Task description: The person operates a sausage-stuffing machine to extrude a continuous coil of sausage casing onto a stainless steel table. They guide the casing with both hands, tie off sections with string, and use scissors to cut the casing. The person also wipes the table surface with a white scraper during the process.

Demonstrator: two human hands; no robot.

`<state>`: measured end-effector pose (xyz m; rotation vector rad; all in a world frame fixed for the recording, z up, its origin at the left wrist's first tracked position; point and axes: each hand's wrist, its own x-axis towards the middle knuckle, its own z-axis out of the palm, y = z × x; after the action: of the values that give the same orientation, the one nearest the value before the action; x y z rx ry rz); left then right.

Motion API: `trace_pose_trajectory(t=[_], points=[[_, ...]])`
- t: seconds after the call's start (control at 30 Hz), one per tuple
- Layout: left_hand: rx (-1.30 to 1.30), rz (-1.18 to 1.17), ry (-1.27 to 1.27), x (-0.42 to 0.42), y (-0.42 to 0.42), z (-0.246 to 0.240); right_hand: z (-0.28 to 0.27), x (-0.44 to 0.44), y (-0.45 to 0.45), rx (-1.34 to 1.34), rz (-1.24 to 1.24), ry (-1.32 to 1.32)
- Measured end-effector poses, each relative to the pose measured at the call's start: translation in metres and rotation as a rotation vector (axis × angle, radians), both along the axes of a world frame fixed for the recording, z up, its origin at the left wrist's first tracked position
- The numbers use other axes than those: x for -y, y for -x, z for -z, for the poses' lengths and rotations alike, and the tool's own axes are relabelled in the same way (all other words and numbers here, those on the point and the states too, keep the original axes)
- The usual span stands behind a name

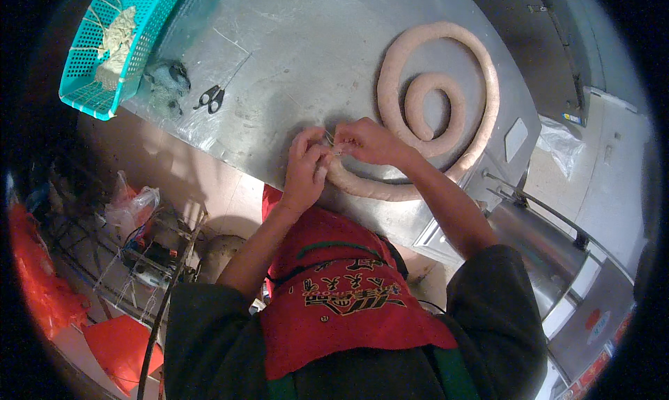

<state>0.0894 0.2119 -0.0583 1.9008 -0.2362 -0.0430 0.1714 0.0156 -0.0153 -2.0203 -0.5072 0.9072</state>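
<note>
A long raw sausage (385,89) lies coiled in a loose spiral on the stainless-steel table (292,39). Its outer end reaches the table's near edge, where both hands meet over it. My left hand (308,157) pinches the casing at that end, fingers curled around the tip. Close beside it, my right hand (363,141) has thumb and fingertips together on what looks like a thin string (329,136). The fingers partly hide the string and the sausage tip. To the left lie scissors with black handles (213,98), pointing away from me.
A turquoise plastic basket (138,39) with pale casings or cords stands at the table's far left. Netting (168,84) lies next to it. A steel cylindrical machine (538,253) stands to the right. A cluttered rack (151,264) is at the lower left.
</note>
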Motion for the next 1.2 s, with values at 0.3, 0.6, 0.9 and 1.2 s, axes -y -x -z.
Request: trace_pose_trajectory(t=[0.3,0.6,0.9,1.2], points=[[0.119,0.105,-0.012,-0.007,-0.011,0.003,-0.008,0.000,0.005,0.015,0.007,0.008],[-0.019,0.048,0.025,-0.005,-0.008,-0.002,-0.003,-0.004,0.039,0.339,0.180,0.026],[-0.170,0.056,0.109,-0.005,-0.007,0.003,0.007,-0.003,0.051,0.593,0.190,-0.054],[-0.139,0.023,-0.037,0.001,-0.002,0.000,0.016,-0.009,0.052,-0.509,0.633,-0.347]])
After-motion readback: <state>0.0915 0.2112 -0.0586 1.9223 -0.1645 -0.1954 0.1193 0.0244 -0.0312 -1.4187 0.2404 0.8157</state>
